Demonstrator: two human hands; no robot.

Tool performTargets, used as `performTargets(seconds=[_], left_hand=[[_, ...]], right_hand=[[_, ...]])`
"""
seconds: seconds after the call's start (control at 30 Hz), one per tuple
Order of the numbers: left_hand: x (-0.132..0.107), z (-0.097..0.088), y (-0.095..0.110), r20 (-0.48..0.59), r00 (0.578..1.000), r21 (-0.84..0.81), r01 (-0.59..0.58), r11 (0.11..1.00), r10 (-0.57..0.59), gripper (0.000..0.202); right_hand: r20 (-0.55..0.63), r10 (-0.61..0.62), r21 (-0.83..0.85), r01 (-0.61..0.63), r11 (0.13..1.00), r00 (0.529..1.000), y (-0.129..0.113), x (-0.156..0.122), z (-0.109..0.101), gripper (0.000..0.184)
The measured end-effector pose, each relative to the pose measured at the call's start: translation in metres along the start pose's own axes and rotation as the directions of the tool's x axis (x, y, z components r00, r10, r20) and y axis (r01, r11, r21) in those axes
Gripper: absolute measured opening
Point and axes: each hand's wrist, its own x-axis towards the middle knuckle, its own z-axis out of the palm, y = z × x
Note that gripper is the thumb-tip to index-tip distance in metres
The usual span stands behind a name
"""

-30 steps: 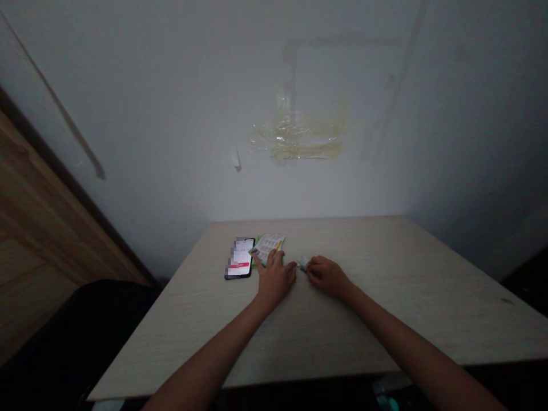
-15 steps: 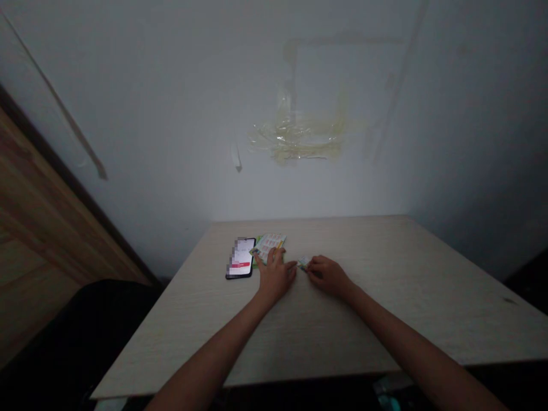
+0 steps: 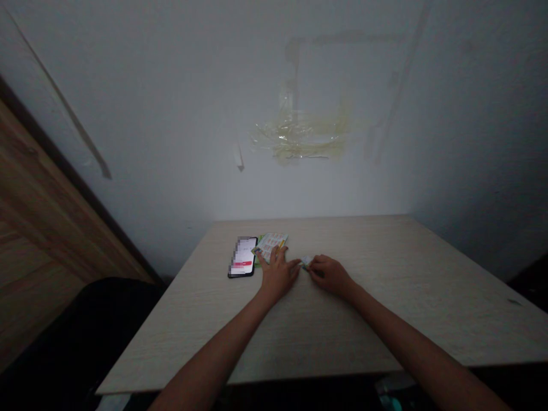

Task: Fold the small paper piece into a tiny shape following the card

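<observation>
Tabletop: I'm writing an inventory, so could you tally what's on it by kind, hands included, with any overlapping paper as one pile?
Phone: 1
Paper pile: 1
Small printed piece: 1
Hands, left hand and right hand: 2
Total: 5

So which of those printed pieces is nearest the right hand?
The small piece, lying between the left hand and right hand. The larger printed sheet is beside the phone.
</observation>
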Motion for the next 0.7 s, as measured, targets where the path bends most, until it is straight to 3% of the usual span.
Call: performTargets(seconds=[0.23,0.53,0.7], left_hand=[[0.002,0.006,-0.007,0.003,1.0,-0.003,-0.028,1.0,0.028,0.025],[0.006,0.004,-0.013,0.025,0.983,0.018,-0.18,0.984,0.179,0.031],[0.01,0.005,-0.014,0.024,0.98,0.017,-0.199,0.98,0.199,0.032]], right_hand=[[-0.018,0.0,0.024,0.0,1.0,1.0,-0.001,-0.001,-0.001,0.014],[-0.022,0.01,0.006,-0.01,1.0,1.0,0.002,-0.001,0.002,0.016],[-0.021,-0.001,-0.025,0.0,1.0,1.0,0.004,-0.001,0.003,0.017]])
